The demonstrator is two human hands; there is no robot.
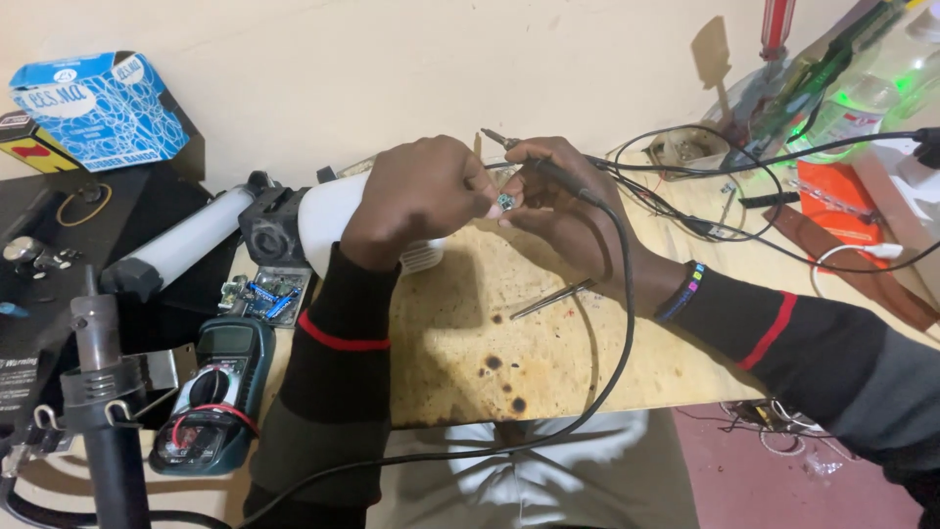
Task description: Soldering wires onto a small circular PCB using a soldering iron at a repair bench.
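My left hand (421, 196) and my right hand (553, 191) meet over the stained wooden bench (548, 343). Between their fingertips sits a tiny green circuit board (505, 203), pinched by the left fingers and touched by the right. My right hand also holds a black soldering iron (548, 168), its metal tip pointing up and left, its black cord looping down over my right forearm and off the bench's front edge. Both arms wear dark sleeves with red stripes. A coloured band circles my right wrist.
Metal tweezers (550, 299) lie on the bench under my hands. At left are a green multimeter (211, 392), a hot-air gun in its stand (103, 411), a white tube lamp (186, 240), a blue box (103, 108). Tangled wires (705, 196), an orange pad (837, 201) and a screwdriver (775, 29) crowd the right.
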